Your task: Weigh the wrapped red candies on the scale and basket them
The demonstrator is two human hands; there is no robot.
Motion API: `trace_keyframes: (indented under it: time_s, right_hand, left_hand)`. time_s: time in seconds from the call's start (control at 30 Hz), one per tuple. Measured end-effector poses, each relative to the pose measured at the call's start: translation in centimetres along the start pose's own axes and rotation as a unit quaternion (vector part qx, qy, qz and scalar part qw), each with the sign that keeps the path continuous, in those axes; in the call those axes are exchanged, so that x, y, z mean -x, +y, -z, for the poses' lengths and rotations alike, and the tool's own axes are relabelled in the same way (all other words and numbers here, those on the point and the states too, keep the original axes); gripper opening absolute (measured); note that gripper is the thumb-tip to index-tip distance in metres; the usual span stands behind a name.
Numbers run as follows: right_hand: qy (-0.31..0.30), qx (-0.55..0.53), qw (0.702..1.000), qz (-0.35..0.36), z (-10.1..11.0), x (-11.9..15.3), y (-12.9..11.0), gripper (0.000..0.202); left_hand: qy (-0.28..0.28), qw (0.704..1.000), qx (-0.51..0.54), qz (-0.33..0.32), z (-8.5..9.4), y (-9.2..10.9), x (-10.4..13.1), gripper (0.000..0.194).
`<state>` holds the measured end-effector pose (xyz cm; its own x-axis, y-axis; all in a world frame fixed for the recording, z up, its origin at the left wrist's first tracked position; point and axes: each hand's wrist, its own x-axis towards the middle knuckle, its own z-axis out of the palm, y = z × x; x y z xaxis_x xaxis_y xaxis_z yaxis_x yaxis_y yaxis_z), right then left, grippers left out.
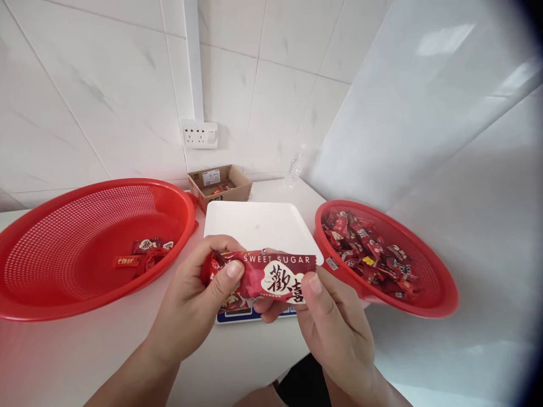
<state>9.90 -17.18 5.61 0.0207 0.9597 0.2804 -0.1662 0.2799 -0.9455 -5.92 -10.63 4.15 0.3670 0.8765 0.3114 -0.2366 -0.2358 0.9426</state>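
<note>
A dark red wrapped candy [278, 280] marked "SWEET SUGAR" is held up level between both hands. My left hand [184, 311] is closed, its thumb pressed on the candy's left part. More red wrapped candies [228, 302] are bunched in that palm, partly hidden by the thumb. My right hand [341, 325] pinches the candy's right end, thumb in front and fingers behind. Just behind the hands stands a scale with a white plate [254, 223]. Its blue front panel [237, 316] is mostly covered by the hands and candies.
At left stands a red perforated basket [63, 232] with several wrapped candies [148, 254] low on its right side. A second red basket [441, 294], at right, holds many candies. Behind the scale are an open cardboard box [227, 195] and a clear bottle [294, 167] near the tiled wall.
</note>
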Motion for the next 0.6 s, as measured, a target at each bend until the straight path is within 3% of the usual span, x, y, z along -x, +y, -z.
trace_keyframes:
  time_s: [0.37, 0.6]
  right_hand:
    - [-0.008, 0.007, 1.000, 0.017, 0.00, -0.05, -0.20, 0.040]
    - [0.028, 0.100, 0.994, 0.027, -0.14, -0.10, -0.18, 0.023]
  left_hand:
    - [0.011, 1.000, -0.011, -0.006, -0.21, 0.37, 0.05, 0.018]
    - [0.013, 0.999, -0.032, -0.011, -0.39, 0.12, -0.12, 0.015]
